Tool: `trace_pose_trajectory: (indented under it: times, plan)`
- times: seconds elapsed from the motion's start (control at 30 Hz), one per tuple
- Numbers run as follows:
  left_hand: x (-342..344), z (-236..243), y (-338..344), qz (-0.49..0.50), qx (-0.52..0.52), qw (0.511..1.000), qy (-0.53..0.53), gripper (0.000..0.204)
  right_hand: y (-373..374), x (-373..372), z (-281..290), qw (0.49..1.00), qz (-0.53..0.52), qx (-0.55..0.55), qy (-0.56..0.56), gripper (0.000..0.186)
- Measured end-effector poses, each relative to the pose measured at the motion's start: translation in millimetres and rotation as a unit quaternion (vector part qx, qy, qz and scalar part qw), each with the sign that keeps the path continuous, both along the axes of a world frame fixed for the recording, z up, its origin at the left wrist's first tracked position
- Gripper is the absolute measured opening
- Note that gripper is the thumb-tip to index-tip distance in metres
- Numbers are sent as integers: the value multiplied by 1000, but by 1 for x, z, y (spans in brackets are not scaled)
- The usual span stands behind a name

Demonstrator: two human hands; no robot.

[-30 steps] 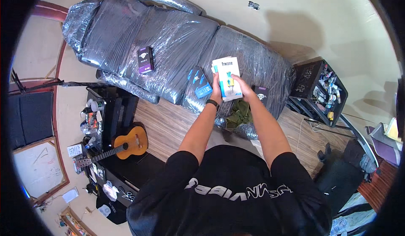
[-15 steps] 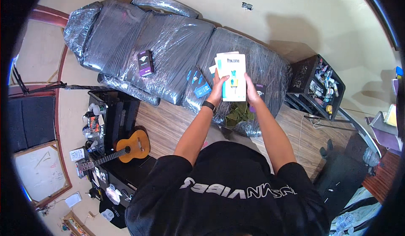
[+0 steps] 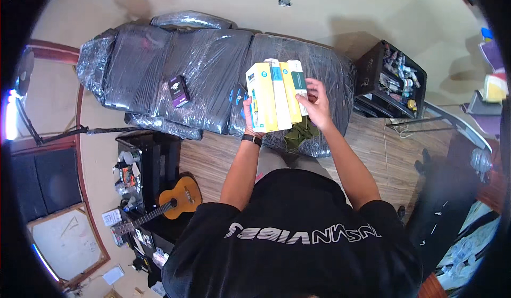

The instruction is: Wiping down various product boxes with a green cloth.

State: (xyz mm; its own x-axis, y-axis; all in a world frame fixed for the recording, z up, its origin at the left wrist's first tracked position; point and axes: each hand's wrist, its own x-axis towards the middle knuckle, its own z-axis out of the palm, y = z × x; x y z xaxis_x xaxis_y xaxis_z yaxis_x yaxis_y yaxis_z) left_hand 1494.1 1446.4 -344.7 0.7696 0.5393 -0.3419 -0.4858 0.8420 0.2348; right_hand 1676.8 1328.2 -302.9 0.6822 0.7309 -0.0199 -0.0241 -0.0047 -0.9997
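Observation:
A row of several slim cardboard boxes, yellow, white, blue and dark green, is held up between my hands over the wrapped couch. My left hand grips the row from its left side and below, around a yellow-and-white box with a pen-like picture on its front. My right hand is at the other end, thumb on a white-and-green box and fingers bent beyond it. Below the boxes, a crumpled olive-green cloth lies on the couch. A blue-and-black box is partly hidden behind my left hand.
The dark padded couch, wrapped in clear plastic, spans the view. On it lies a black-and-purple box. A black cart with small bottles stands at its right end. An acoustic guitar leans at lower left.
The boxes, earlier seen as a front-facing stack, are now turned so their sides show in a row. My right hand has shifted its grip to the row's right end.

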Motion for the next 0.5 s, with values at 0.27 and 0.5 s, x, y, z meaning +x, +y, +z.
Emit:
trace_pose_trajectory:
  times: [0.27,0.5]
  plan:
    - [38,31,-37,-152,-18,988,-17,66,-68,-8,29,951,-59,4,303,62]
    - [64,35,-80,-336,45,941,6,65,-159,-16,38,941,-143,69,300,62]
